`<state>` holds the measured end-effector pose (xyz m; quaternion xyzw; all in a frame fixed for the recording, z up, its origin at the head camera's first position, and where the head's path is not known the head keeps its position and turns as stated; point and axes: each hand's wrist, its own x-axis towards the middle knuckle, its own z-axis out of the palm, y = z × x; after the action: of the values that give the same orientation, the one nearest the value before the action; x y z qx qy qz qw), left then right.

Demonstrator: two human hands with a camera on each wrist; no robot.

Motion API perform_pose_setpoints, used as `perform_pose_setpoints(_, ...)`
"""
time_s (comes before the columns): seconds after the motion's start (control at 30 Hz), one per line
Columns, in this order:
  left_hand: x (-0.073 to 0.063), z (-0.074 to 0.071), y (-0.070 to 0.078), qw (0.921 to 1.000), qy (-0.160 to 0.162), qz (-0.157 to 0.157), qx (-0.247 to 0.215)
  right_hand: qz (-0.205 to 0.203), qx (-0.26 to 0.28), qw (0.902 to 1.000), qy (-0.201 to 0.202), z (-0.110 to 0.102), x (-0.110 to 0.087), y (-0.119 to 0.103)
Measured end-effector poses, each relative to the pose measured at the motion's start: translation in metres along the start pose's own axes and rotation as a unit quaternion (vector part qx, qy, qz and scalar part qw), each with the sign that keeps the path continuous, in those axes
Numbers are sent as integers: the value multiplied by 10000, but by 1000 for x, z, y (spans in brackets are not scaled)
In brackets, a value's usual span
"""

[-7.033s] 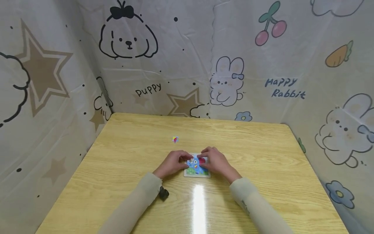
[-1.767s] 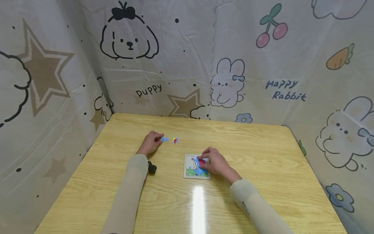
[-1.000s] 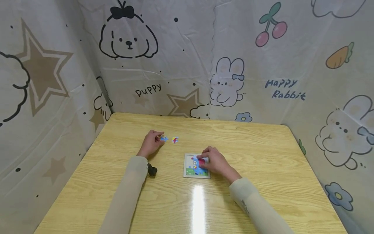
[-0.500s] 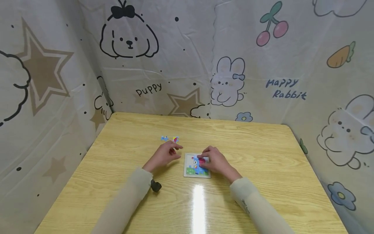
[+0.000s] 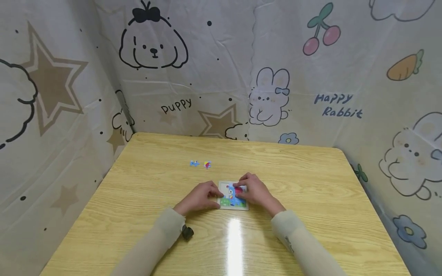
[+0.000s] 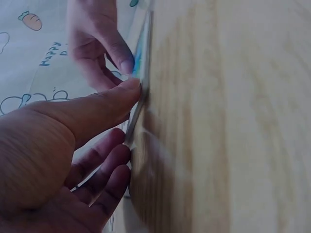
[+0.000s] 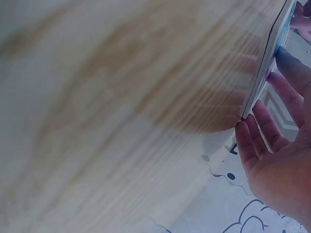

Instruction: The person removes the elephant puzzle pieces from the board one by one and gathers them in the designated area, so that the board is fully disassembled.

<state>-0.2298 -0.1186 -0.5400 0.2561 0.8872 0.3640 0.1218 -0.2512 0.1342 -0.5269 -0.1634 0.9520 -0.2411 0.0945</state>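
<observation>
1. Pale-rimmed puzzle tray (image 5: 232,208), flat on the table: that's what both hands are on. The right hand (image 5: 256,190) has it, thumb and forefinger bent over the picture side with a small gap between them, other fingertips at the edge.
2. Left hand (image 5: 200,198) looks way looser: thumb and forefinger spread a bit, tips touching the tray's left edge. I can't make out a piece between them.
3. Here's the relation I'd say matters: the green patch (image 5: 225,201) sits in the near-left corner, just to the right of the left fingertips, so the left hand is nearer. Above it is a bare pale area (image 5: 224,188). The tray's close to square, so no real long axis to call.
4. Further out, beyond the left hand and away from the person, are the blue loose piece (image 5: 194,163) and the yellow-and-red loose piece (image 5: 207,165), side by side but apart. Left hand's closer to those too.
5. Headcount: two hands, one tray, two loose pieces, one black gadget (image 5: 187,232) by the left cuff, one table (image 5: 293,172). Can't count what's in the tray, fingers cover some.
</observation>
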Motion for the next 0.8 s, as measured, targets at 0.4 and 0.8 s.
perform_pose_setpoints(0.4, -1, 3, 4, 9998, 100, -114, 86, 59, -13, 9999, 117, -1, -4, -2)
perform_pose_setpoints(0.8, 5, 6, 7, 9997, 198, -151, 40, 13, -13, 9999, 141, 0, -4, 2)
